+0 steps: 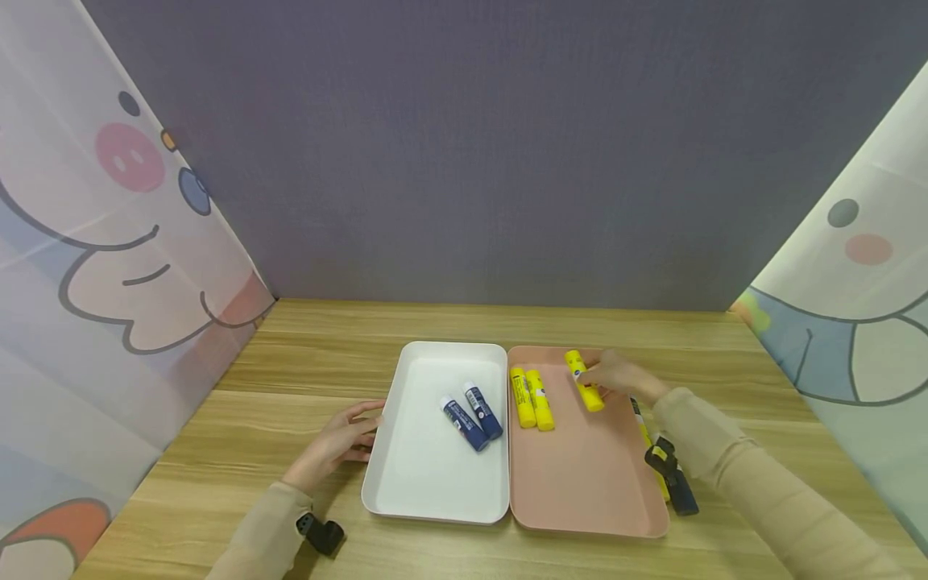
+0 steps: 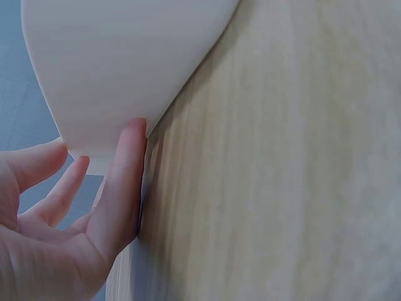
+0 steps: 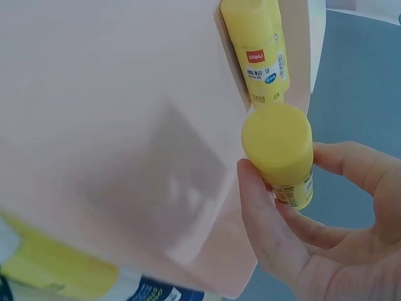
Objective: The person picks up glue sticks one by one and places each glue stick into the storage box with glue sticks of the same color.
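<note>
My right hand (image 1: 615,374) pinches a yellow glue stick (image 1: 574,362) between thumb and fingers, above the far part of the pink tray (image 1: 573,483). In the right wrist view, the round yellow end of this glue stick (image 3: 276,141) faces the camera. Two more yellow glue sticks (image 1: 522,399) lie side by side along the pink tray's left wall. Against the left side of the white tray (image 1: 420,475), my left hand (image 1: 341,439) rests with extended fingers touching its outer wall. Two dark blue glue sticks (image 1: 464,423) with white ends lie in the white tray.
To the right of the pink tray, partly hidden by the right arm, lie a yellow glue stick (image 1: 663,486) and a dark blue one (image 1: 681,493) on the wooden table (image 1: 333,346). A grey panel (image 1: 493,161) stands behind, with printed curtains (image 1: 94,266) at both sides.
</note>
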